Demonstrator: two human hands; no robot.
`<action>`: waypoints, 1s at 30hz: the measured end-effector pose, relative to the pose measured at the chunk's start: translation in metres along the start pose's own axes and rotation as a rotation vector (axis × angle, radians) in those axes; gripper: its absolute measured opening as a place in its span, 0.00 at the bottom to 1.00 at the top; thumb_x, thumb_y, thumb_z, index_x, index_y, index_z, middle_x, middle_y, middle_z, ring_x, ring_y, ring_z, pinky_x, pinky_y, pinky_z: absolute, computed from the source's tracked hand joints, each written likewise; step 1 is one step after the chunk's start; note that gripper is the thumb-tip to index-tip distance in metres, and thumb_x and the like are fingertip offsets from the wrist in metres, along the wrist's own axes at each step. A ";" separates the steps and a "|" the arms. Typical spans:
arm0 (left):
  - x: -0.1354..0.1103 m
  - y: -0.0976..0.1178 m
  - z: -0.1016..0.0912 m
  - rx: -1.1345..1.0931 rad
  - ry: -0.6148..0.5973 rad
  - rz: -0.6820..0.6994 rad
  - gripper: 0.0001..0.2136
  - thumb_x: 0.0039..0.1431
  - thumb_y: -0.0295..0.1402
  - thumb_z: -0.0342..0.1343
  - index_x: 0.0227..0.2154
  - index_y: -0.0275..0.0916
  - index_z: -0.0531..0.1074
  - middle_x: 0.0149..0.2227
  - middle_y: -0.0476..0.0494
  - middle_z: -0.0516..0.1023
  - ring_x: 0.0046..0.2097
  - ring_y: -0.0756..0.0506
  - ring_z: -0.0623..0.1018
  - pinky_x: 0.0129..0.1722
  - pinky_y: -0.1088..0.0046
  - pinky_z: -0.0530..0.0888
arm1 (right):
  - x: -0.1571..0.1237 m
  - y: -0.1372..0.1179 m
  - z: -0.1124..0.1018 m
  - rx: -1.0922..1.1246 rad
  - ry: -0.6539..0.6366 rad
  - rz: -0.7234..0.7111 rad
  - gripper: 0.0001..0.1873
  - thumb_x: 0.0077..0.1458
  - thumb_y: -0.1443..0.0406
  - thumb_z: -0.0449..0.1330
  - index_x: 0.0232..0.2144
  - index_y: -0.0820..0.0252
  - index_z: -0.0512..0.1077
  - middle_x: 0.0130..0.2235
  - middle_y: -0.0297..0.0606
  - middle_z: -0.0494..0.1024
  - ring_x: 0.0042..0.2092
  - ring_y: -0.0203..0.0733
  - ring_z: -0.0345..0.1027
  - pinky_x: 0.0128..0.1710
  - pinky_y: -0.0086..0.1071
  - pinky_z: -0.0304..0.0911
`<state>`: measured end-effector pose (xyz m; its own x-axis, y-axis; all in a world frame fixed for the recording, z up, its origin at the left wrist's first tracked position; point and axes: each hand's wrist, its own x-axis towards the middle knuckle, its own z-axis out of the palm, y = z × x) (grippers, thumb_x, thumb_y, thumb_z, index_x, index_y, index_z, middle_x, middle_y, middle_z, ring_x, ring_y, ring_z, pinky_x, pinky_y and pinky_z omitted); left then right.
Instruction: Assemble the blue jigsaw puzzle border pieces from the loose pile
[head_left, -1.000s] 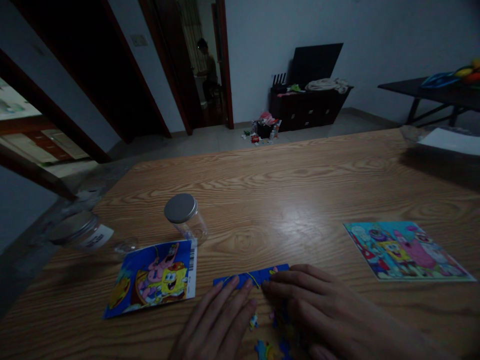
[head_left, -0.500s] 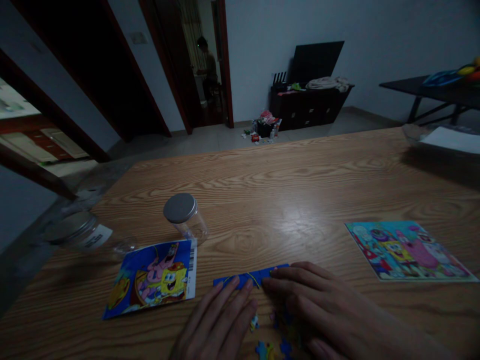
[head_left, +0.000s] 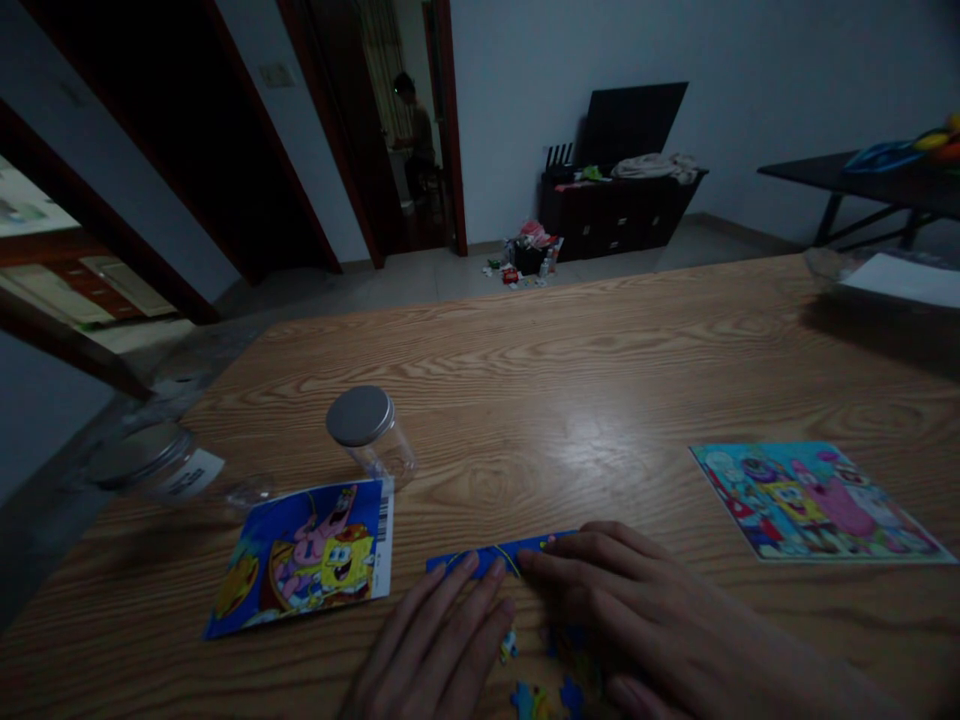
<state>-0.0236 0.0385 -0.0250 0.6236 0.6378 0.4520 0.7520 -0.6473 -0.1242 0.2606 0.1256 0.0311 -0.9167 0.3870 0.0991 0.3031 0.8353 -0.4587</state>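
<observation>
A narrow strip of joined blue jigsaw puzzle pieces lies on the wooden table in front of me. My left hand rests flat, its fingertips on the strip's lower left edge. Over the strip's right part, my right hand is spread with the palm down, the index fingertip touching the strip. Loose puzzle pieces in blue and yellow lie between and below the hands, some hidden under the right one. To the left is a cartoon picture card with a barcode.
A clear jar with a metal lid stands behind the card, and a second lidded jar is further left. Another cartoon picture sheet lies at the right. A clear tray with white paper sits at the far right. A person is in the doorway.
My right hand's index finger has shifted slightly left along the strip, uncovering a bit more of its right part. The left hand stays in place.
</observation>
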 end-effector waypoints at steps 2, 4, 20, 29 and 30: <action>0.000 0.000 0.000 -0.005 0.005 0.000 0.22 0.81 0.35 0.38 0.57 0.41 0.79 0.61 0.50 0.79 0.66 0.49 0.72 0.76 0.66 0.46 | 0.001 0.000 0.001 0.020 0.013 0.011 0.23 0.64 0.61 0.61 0.60 0.59 0.70 0.67 0.41 0.73 0.63 0.52 0.70 0.65 0.45 0.64; 0.001 0.000 0.000 -0.012 0.015 -0.004 0.22 0.81 0.36 0.38 0.57 0.41 0.79 0.61 0.50 0.80 0.66 0.49 0.72 0.76 0.66 0.47 | 0.001 0.000 0.002 0.028 -0.004 0.013 0.27 0.65 0.61 0.60 0.64 0.60 0.67 0.68 0.40 0.71 0.65 0.52 0.67 0.69 0.47 0.60; 0.002 -0.003 -0.002 -0.034 0.012 0.007 0.24 0.80 0.46 0.41 0.56 0.39 0.79 0.60 0.48 0.81 0.65 0.48 0.73 0.76 0.68 0.46 | -0.009 0.048 0.045 1.143 0.760 0.441 0.22 0.72 0.48 0.47 0.37 0.52 0.73 0.38 0.42 0.78 0.42 0.52 0.74 0.48 0.47 0.70; -0.004 -0.002 -0.003 -0.115 -0.001 -0.031 0.22 0.79 0.46 0.44 0.61 0.40 0.74 0.63 0.45 0.77 0.66 0.46 0.74 0.69 0.68 0.67 | -0.017 0.043 0.043 1.118 0.626 0.610 0.26 0.69 0.41 0.49 0.38 0.53 0.72 0.35 0.38 0.78 0.39 0.49 0.74 0.42 0.43 0.70; -0.004 -0.002 -0.003 -0.118 0.004 -0.029 0.20 0.80 0.43 0.44 0.61 0.41 0.75 0.62 0.45 0.78 0.65 0.46 0.75 0.69 0.68 0.68 | -0.017 0.041 0.042 1.117 0.620 0.609 0.26 0.70 0.41 0.49 0.38 0.53 0.72 0.35 0.38 0.78 0.39 0.48 0.74 0.42 0.43 0.70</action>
<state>-0.0278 0.0358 -0.0235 0.6007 0.6556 0.4575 0.7394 -0.6733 -0.0060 0.2775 0.1370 -0.0263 -0.3689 0.9199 -0.1328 -0.0267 -0.1533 -0.9878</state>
